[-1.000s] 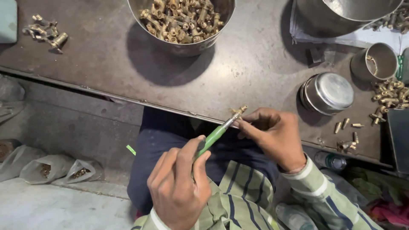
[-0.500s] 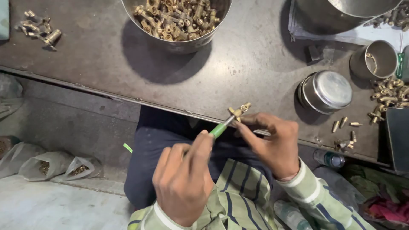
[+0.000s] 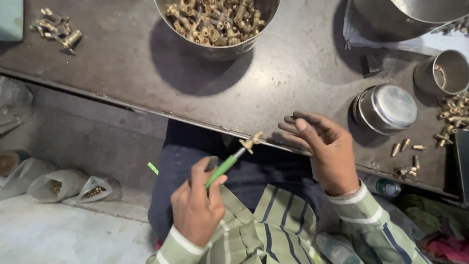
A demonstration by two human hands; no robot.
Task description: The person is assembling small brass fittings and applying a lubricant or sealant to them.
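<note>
My left hand (image 3: 196, 208) grips a green-handled screwdriver (image 3: 222, 168) that points up and to the right. A small brass fitting (image 3: 251, 142) sits on its tip, just at the edge of the dark metal table (image 3: 127, 68). My right hand (image 3: 322, 146) hovers beside the fitting with its fingers spread and apart from it, holding nothing. Both sleeves are striped green and white.
A steel bowl (image 3: 220, 49) full of brass fittings stands at the top centre. A lidded steel tin (image 3: 386, 107), a steel cup (image 3: 447, 73) and loose brass parts (image 3: 452, 120) lie to the right. More brass parts (image 3: 56, 29) lie top left. Plastic bags (image 3: 73, 186) rest on the floor.
My right hand has let go of the brass fitting and opened, drawing back to the right. The fitting stays on the screwdriver tip, which my left hand still holds.
</note>
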